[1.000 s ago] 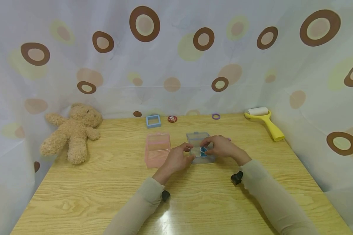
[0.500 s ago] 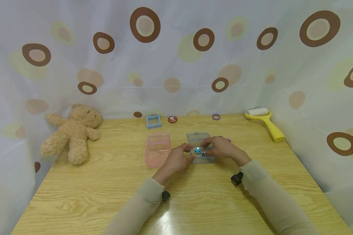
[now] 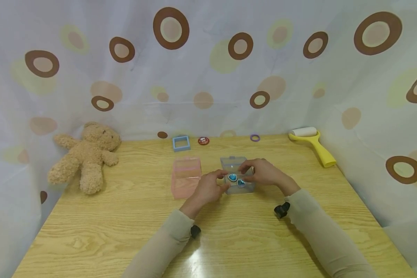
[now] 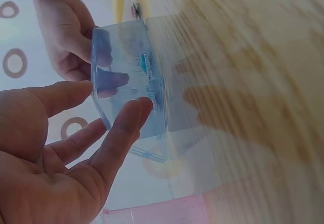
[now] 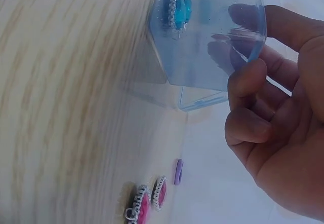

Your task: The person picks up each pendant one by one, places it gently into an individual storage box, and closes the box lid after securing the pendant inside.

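Observation:
A clear blue-grey plastic box (image 3: 233, 190) lies with its lid (image 3: 232, 161) folded back. Inside it are two blue gem pendants with silvery beaded edges, a left one (image 3: 232, 177) and a right one (image 3: 241, 183). My left hand (image 3: 210, 187) is at the box's left side, its fingers spread and fairly straight beside the wall. Reaching over the right rim, my right hand (image 3: 264, 172) has relaxed fingertips inside the box, above the pendants. In the right wrist view those fingertips show through the clear wall (image 5: 202, 57), holding nothing.
Left of it stands an open pink box (image 3: 186, 185). Pink gem pendants (image 5: 144, 206) lie on the table to the right. Behind are a blue square frame (image 3: 181, 143), red disc (image 3: 203, 141) and purple ring (image 3: 255, 138). A teddy bear (image 3: 88, 156) and yellow-handled roller (image 3: 316, 144) lie at the sides.
My right hand has let go of the blue pendants, which now lie apart in the box. It has risen slightly to the right. My left hand has stayed in place.

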The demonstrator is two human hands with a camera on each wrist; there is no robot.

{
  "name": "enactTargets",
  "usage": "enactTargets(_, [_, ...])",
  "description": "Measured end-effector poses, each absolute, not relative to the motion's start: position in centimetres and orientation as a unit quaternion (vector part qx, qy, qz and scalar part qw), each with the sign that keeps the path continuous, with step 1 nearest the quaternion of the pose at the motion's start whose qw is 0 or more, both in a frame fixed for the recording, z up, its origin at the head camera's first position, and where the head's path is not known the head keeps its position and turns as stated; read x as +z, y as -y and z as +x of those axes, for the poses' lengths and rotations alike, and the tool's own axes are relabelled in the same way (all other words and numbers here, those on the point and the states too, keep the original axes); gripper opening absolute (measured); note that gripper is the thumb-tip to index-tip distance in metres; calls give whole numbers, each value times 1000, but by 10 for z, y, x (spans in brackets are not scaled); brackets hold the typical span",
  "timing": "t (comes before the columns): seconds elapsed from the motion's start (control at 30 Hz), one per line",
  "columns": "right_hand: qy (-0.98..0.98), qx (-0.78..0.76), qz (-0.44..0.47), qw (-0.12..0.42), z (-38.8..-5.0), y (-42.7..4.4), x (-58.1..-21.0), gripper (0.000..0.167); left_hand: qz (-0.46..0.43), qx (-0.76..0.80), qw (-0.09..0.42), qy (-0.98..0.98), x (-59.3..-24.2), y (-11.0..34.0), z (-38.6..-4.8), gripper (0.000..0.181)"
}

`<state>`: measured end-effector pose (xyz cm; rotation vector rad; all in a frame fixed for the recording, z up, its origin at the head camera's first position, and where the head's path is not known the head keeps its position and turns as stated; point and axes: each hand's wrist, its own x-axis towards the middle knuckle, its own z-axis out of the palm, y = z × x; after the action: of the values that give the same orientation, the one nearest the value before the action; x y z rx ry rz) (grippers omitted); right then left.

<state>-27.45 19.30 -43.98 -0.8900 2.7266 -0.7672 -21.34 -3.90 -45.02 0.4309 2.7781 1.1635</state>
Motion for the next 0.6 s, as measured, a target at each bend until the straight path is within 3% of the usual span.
enactTargets(0.6, [-914, -304, -261, 68, -278, -214, -427, 29, 163, 440, 55, -882, -435, 68, -209, 45])
